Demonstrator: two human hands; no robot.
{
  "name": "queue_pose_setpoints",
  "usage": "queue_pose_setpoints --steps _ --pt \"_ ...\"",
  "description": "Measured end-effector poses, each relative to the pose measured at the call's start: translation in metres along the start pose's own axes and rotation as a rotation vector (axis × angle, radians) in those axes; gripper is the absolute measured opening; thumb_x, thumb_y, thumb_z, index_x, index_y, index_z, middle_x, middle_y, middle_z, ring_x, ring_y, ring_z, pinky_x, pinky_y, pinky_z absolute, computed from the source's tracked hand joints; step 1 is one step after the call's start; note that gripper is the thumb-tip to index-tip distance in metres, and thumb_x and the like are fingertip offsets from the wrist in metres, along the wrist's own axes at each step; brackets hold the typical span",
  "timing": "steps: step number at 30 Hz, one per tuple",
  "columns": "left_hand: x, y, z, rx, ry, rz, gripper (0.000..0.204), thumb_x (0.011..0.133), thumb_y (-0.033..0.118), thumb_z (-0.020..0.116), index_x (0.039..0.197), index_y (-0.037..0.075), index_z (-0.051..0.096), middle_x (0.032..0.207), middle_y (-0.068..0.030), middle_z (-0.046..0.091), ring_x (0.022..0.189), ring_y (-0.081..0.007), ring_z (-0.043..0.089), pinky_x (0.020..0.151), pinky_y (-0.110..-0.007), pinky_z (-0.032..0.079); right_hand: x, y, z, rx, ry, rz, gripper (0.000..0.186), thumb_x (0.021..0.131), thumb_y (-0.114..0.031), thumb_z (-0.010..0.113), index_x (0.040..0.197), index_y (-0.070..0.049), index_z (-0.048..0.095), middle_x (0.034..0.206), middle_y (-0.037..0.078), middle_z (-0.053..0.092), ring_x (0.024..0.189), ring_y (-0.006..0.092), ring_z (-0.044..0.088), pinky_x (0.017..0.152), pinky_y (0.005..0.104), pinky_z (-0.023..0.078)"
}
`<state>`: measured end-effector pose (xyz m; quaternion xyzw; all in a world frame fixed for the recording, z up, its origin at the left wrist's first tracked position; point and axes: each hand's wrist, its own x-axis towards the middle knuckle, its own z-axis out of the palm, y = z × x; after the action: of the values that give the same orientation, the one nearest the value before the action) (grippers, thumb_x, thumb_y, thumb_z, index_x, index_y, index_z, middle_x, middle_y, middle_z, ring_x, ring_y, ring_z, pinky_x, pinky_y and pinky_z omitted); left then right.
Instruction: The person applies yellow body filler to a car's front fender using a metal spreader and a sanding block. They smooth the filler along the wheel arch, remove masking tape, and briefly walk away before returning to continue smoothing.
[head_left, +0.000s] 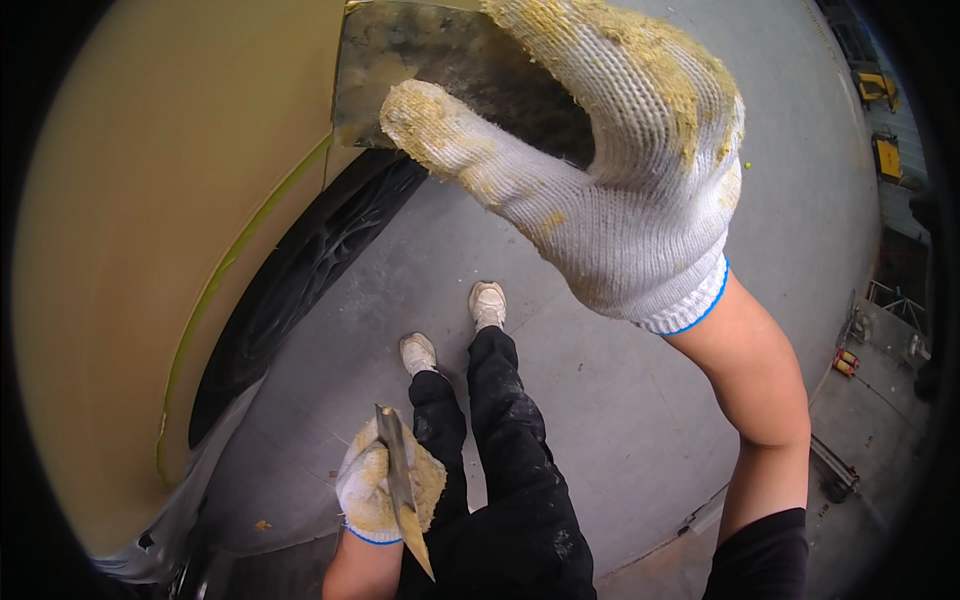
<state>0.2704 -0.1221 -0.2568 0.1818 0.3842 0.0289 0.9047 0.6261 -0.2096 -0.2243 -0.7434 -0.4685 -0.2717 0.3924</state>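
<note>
My right hand (650,170), in a white knit glove caked with yellowish putty, is raised at the top of the view. Its fingers and thumb grip a wide, flat metal putty spreader (440,50), smeared grey and tan. The spreader's left edge overlaps the tan vehicle body panel (150,180); whether it touches the panel I cannot tell. Low in front of my legs, my left hand (365,485), in a similar putty-crusted glove, is closed around a thin metal blade (398,465) seen nearly edge-on. Yellowish putty coats the blade's lower end.
Yellow-green masking tape (213,285) lines the wheel arch around a dark wheel (315,255). Clear plastic sheeting (190,510) hangs at lower left. My shoes (487,300) stand on the grey floor (640,400). Yellow equipment (886,157) and a red-and-yellow object (846,362) lie far right.
</note>
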Motion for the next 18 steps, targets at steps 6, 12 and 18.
queue_pose_setpoints --steps 6,12,18 --pt "0.0001 -0.0004 0.0032 0.040 0.036 0.003 0.030 0.102 0.036 0.059 0.109 0.007 0.057 0.067 -0.0092 0.059 0.049 -0.0251 0.053 0.047 -0.040 0.040 0.0018 0.0012 0.0016 0.000 -0.005 -0.001 0.046 0.073 -0.026 0.090 0.115 -0.012 0.077 0.108 0.009 0.068 0.091 0.0276 0.067 0.078 0.0394 0.056" --pt "-0.0015 -0.0014 0.0044 0.001 0.096 -0.008 0.029 0.102 0.037 0.059 0.108 0.009 0.056 0.070 -0.0095 0.060 0.051 -0.0258 0.056 0.049 -0.041 0.042 0.0022 0.0015 -0.0002 0.001 -0.015 0.000 0.049 0.072 -0.023 0.091 0.117 -0.012 0.076 0.113 0.011 0.067 0.097 0.0286 0.067 0.083 0.0403 0.056" --pt "-0.0025 -0.0021 0.0040 -0.034 0.016 -0.032 0.028 0.102 0.036 0.058 0.109 0.008 0.056 0.070 -0.0096 0.060 0.051 -0.0266 0.056 0.050 -0.041 0.042 0.0027 0.0028 -0.0011 0.001 -0.020 -0.002 0.051 0.071 -0.021 0.091 0.120 -0.012 0.076 0.119 0.012 0.067 0.102 0.0296 0.067 0.087 0.0412 0.056"
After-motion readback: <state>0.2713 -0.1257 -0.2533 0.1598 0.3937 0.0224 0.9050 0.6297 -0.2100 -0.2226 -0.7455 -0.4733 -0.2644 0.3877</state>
